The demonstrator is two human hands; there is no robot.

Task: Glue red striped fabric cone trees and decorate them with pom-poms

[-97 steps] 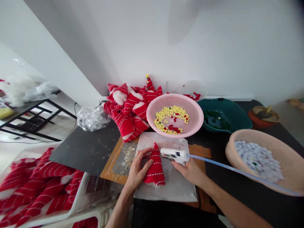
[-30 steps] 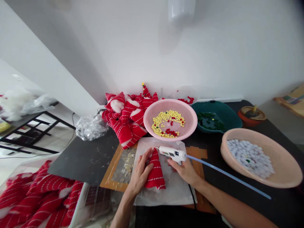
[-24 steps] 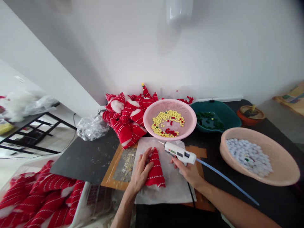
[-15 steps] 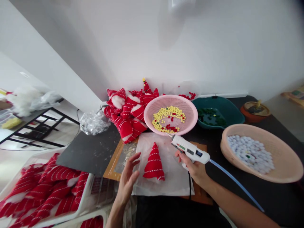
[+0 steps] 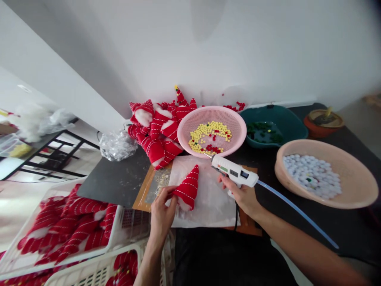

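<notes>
My left hand (image 5: 163,210) pinches the lower left edge of a red cone-shaped hat (image 5: 189,186) with white dashed lines. White stuffing shows at the hat's bottom. It is over a white sheet (image 5: 216,202) on a brown board. My right hand (image 5: 241,195) is wrapped round the handle of a white glue gun (image 5: 235,170). A pale blue glue stick (image 5: 294,210) trails from the gun's back end, and its nozzle points left, by the near rim of a pink basket (image 5: 182,137). Small yellow and red pompoms (image 5: 210,131) lie in that basket.
Red stuffed pieces (image 5: 157,147) are heaped at the back left, beside crumpled clear plastic (image 5: 117,145). To the right stand a green basin (image 5: 293,131), a peach basket (image 5: 357,178) of white pompoms and an orange pot (image 5: 317,129). White crates (image 5: 110,242) of red pieces sit lower left.
My left hand, open beside the hat before, has closed on its edge, and the hat now leans right. The right hand still holds the glue gun. The whole view has shifted slightly.
</notes>
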